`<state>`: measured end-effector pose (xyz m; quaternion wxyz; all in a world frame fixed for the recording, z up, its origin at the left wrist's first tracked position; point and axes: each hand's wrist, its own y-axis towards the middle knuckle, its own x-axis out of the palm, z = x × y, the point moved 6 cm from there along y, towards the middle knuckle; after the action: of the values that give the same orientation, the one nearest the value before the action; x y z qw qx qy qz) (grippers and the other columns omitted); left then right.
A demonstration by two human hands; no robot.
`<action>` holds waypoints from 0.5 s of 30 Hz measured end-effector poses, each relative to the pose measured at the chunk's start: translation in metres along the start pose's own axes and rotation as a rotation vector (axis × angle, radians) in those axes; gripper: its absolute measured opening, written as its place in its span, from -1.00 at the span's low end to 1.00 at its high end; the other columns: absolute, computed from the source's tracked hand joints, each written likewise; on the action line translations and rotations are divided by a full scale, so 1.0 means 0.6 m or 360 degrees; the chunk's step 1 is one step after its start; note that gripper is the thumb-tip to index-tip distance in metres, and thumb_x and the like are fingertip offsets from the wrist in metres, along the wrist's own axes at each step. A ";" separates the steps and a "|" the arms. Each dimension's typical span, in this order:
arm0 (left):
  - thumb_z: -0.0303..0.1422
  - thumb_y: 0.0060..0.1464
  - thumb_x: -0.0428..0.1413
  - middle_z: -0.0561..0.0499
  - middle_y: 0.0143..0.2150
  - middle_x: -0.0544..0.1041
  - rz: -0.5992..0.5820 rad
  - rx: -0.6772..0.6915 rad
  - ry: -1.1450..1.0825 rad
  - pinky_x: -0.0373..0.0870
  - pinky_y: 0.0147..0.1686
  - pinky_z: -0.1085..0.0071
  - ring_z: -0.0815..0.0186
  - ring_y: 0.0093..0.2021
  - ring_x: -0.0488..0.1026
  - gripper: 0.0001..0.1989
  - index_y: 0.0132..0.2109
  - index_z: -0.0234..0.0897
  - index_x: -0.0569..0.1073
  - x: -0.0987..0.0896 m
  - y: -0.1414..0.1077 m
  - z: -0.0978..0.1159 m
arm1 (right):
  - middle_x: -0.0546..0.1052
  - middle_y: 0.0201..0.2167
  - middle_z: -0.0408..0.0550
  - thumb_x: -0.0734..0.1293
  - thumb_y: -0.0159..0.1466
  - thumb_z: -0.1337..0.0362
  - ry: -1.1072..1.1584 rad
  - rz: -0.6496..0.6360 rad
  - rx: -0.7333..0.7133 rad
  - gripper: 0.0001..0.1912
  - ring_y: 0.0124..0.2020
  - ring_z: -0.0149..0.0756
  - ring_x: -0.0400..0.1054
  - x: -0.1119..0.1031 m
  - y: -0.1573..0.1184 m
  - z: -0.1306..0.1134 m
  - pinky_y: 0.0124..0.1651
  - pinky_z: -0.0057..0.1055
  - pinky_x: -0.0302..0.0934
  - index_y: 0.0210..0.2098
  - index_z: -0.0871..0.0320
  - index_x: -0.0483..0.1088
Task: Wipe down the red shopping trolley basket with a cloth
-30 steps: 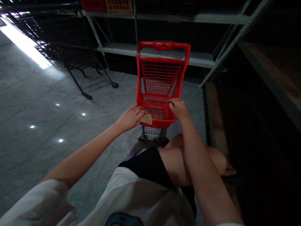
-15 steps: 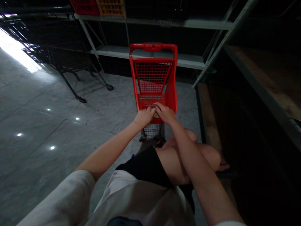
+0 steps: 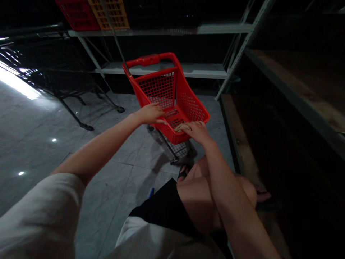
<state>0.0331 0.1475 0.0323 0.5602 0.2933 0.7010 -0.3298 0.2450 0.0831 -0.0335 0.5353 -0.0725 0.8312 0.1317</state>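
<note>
A small red shopping cart (image 3: 192, 104) stands before me, turned at an angle, its handle at the far side. My left hand (image 3: 151, 113) lies on the basket's left rim with its fingers stretched out. At the near right corner, my right hand (image 3: 196, 130) is closed round the front rim, over a tan cloth or glove-like item (image 3: 180, 127). That item rests against the inside of the rim; how far the right fingers grip it is hard to tell.
Metal shelving (image 3: 199, 70) stands behind the cart, with red (image 3: 78, 16) and orange (image 3: 114, 14) crates above. Dark wheeled racks (image 3: 61, 79) are at the left. A wooden-topped ledge (image 3: 237, 133) runs along the right. My bent legs (image 3: 199, 194) are below the cart.
The cart has turned, its handle swinging left. My hands have moved apart, the left one to the left side rim and the right one slightly right. The left fingers have spread.
</note>
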 end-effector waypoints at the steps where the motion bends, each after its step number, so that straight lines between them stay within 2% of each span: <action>1: -0.03 0.35 0.07 -0.11 0.17 0.60 -0.0023 -0.0031 0.0040 0.00 0.42 0.18 0.19 0.26 0.43 -0.56 0.16 -0.20 0.52 0.005 0.000 -0.035 | 0.65 0.05 0.07 0.25 0.46 0.00 -0.0001 0.0003 0.0027 -0.61 0.12 -0.01 0.46 -0.001 0.002 -0.004 0.24 -0.07 0.06 0.04 0.05 0.59; 3: -0.07 0.37 0.05 -0.11 0.13 0.59 -0.0016 -0.0093 0.0112 0.10 0.34 0.22 0.18 0.21 0.42 -0.61 0.13 -0.21 0.53 0.016 0.003 -0.083 | 0.65 0.03 0.07 0.21 0.49 0.01 0.0011 0.0002 0.0048 -0.61 0.10 -0.05 0.46 0.001 0.007 -0.019 0.19 -0.12 0.07 -0.02 0.08 0.59; 6: -0.13 0.37 0.05 -0.19 0.10 0.56 0.0049 -0.0139 0.0219 0.19 0.24 0.25 0.12 0.17 0.38 -0.66 0.05 -0.26 0.55 0.033 0.009 -0.104 | 0.66 0.00 0.09 0.19 0.50 0.02 0.0016 -0.0016 0.0027 -0.61 0.06 -0.06 0.48 0.009 0.013 -0.054 0.10 -0.17 0.12 -0.05 0.11 0.55; 10: -0.14 0.37 0.04 -0.19 0.03 0.54 0.0086 -0.0088 0.0251 0.24 0.16 0.21 0.07 0.14 0.39 -0.67 0.02 -0.26 0.55 0.038 0.015 -0.084 | 0.64 0.01 0.14 0.15 0.52 0.09 0.0133 0.0014 0.0140 -0.65 0.01 -0.06 0.51 0.014 0.016 -0.085 -0.01 -0.23 0.19 0.01 0.14 0.47; 13: -0.11 0.37 0.05 -0.19 0.00 0.55 0.0107 -0.0059 0.0225 0.25 0.12 0.19 0.04 0.14 0.39 -0.65 0.01 -0.25 0.56 0.031 0.017 -0.063 | 0.63 0.00 0.10 0.14 0.52 0.10 0.0334 0.0070 0.0242 -0.67 -0.02 -0.08 0.51 0.008 0.015 -0.084 -0.10 -0.28 0.22 -0.02 0.10 0.46; 15: -0.09 0.38 0.03 -0.22 0.00 0.55 0.0129 -0.0081 0.0242 0.26 0.09 0.17 0.01 0.14 0.40 -0.62 0.01 -0.26 0.56 0.028 0.022 -0.041 | 0.60 0.01 0.07 0.13 0.52 0.09 0.0460 0.0163 0.0256 -0.66 -0.01 -0.10 0.49 -0.001 0.016 -0.078 -0.08 -0.29 0.25 0.00 0.09 0.46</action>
<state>0.0253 0.1758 0.0181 0.5254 0.3313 0.7373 -0.2657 0.2021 0.0782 -0.0136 0.4067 -0.0052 0.9100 0.0801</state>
